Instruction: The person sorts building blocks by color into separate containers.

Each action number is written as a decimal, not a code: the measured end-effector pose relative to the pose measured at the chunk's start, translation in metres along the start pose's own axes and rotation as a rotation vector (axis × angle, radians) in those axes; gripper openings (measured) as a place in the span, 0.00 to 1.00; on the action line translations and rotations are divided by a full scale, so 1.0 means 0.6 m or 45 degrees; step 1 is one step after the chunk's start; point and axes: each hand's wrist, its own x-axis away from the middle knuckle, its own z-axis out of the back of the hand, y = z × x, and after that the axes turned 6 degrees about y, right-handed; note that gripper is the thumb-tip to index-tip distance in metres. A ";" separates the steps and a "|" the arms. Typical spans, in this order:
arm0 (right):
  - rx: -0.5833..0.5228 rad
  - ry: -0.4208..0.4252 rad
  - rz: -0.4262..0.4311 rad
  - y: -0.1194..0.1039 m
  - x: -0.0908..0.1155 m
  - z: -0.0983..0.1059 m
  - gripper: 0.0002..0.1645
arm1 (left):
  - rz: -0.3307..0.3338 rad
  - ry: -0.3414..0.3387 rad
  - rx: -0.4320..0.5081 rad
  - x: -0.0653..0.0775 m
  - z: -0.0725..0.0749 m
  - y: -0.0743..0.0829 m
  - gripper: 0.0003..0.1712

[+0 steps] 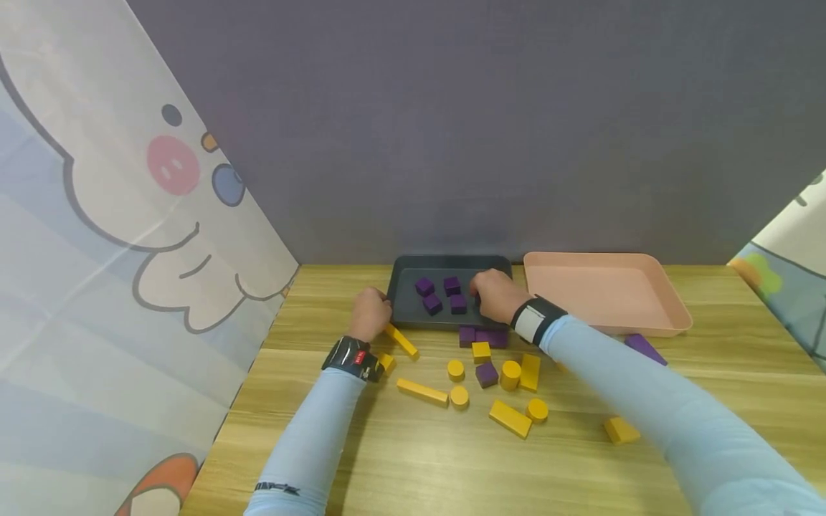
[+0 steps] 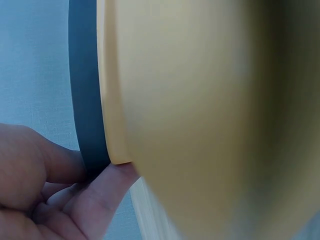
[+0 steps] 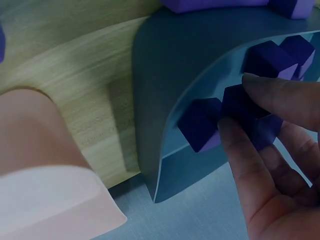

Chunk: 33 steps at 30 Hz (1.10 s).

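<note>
Inside the dark grey tray [image 1: 426, 322], several purple cubes [image 1: 432, 304] sit to the left of my right hand [image 1: 497, 295]. In the right wrist view the thumb and fingers of that hand pinch a purple cube [image 3: 245, 107] at the tray, close beside other purple cubes [image 3: 200, 125]. My left hand [image 1: 371, 314] is at the tray's left end. Its fingers grip the tray's edge [image 2: 89, 90] in the left wrist view. A yellow stick [image 1: 401, 340] lies next to this hand, and yellow surfaces fill much of that view, blurred.
A pink tray [image 1: 606, 333] stands right of the dark one. Purple blocks [image 1: 482, 337] lie along the dark tray's front. Yellow cylinders [image 1: 510, 375], yellow bars [image 1: 510, 419] and a purple cube [image 1: 487, 374] are scattered nearer. A grey wall [image 1: 452, 143] rises behind.
</note>
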 end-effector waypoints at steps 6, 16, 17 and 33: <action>0.010 -0.014 -0.031 0.000 -0.007 -0.009 0.19 | 0.013 0.001 0.009 -0.002 0.000 -0.001 0.16; -0.001 -0.025 -0.080 0.002 -0.015 -0.023 0.18 | 0.007 0.020 0.003 -0.004 -0.002 -0.002 0.14; -0.004 -0.024 -0.083 0.003 -0.015 -0.023 0.18 | 0.009 0.019 0.005 -0.004 -0.001 -0.002 0.15; -0.124 0.011 -0.031 0.009 0.011 0.034 0.20 | 0.006 0.014 0.031 0.001 -0.001 0.002 0.16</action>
